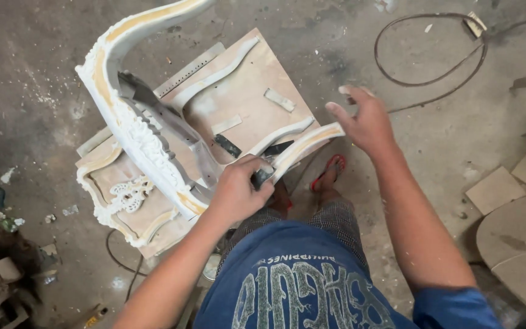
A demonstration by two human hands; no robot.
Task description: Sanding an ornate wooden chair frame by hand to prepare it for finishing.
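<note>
Two bare hands worked over a carved, white-primed chair frame that lay tipped on a plywood panel set on the concrete floor. The left hand was closed in a firm grip on the frame where a curved arm piece joined it, with what looked like a small dark tool pinched under the fingers; what kind of tool it was could not be told. The right hand hovered just past the free end of that arm piece, fingers spread wide and holding nothing. The step in hand appeared to be steadying and fitting the arm piece against the frame. The next move would seem to call for the open hand to close on the arm's tip and brace it while the left hand kept the joint tight. A loose cable lay looped on the floor beyond, and the person's red sandal stood just below the frame.
</note>
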